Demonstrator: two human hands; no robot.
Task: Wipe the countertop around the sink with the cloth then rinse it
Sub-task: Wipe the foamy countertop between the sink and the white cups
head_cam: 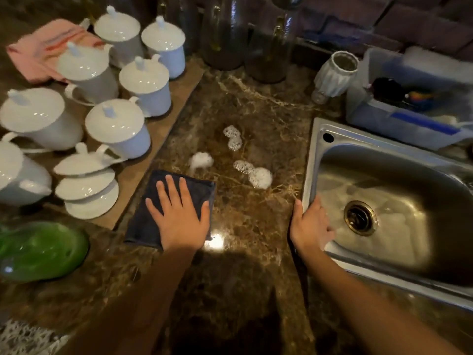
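Left hand [180,216] lying flat, fingers spread, pressing dark cloth [143,224] onto marble tabletop [256,213], lower centre-left. Right hand [311,224] gripping left rim of sink [311,160]. Foam blobs [259,176] sitting between cloth and sink.

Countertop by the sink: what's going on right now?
The person's left hand presses flat on a dark cloth lying on the marble countertop, just short of several foam patches. The right hand grips the left rim of the steel sink. The foam is not yet wiped.
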